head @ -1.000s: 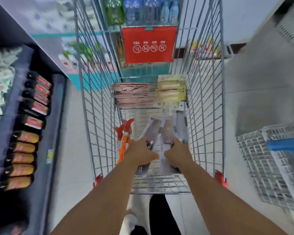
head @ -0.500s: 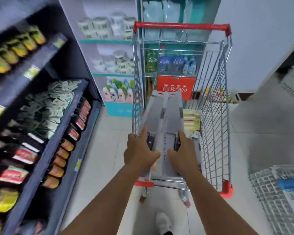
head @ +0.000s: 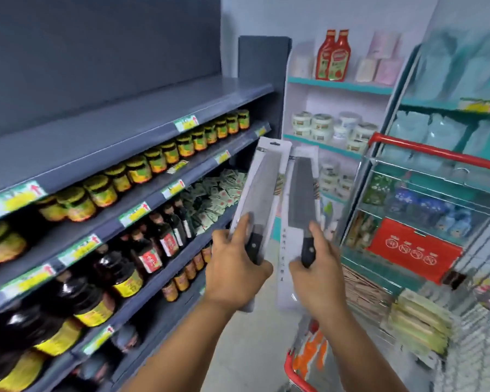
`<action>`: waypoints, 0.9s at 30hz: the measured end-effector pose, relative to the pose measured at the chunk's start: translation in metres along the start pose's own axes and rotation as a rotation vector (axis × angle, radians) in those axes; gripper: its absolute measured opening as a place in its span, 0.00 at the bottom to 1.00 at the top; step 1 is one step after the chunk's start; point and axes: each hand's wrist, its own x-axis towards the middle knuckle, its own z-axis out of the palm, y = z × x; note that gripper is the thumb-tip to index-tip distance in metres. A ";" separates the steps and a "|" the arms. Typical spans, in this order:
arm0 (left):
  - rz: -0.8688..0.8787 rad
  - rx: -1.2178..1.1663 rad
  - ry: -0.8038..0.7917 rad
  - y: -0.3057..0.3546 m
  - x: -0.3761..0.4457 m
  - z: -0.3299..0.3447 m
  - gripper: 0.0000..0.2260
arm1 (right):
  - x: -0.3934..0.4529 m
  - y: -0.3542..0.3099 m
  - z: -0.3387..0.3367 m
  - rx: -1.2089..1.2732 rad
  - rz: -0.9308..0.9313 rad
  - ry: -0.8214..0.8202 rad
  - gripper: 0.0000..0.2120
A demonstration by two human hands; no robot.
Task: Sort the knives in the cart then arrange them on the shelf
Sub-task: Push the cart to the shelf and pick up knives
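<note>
Hands number two: left hand (head: 235, 268) grips one packaged knife (head: 262, 190), right hand (head: 314, 274) grips a second knife (head: 301, 193), both upright side by side above the cart (head: 436, 149), beside the shelf (head: 142, 128)

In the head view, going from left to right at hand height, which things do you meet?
Sauce bottles → left hand → left packaged knife → right packaged knife → right hand → red cart sign.
</note>
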 end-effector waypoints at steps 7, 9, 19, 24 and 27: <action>-0.225 0.018 0.297 -0.051 -0.028 -0.094 0.36 | -0.017 -0.087 0.064 0.054 -0.222 -0.265 0.35; -0.290 0.043 0.374 -0.070 -0.043 -0.121 0.36 | -0.032 -0.111 0.087 0.075 -0.270 -0.344 0.35; -0.555 0.098 0.658 -0.180 -0.151 -0.270 0.37 | -0.160 -0.231 0.215 0.097 -0.494 -0.707 0.35; -0.623 0.145 0.730 -0.233 -0.207 -0.347 0.38 | -0.238 -0.291 0.274 0.146 -0.566 -0.809 0.35; -0.675 0.138 0.764 -0.260 -0.238 -0.390 0.38 | -0.280 -0.324 0.306 0.169 -0.584 -0.887 0.35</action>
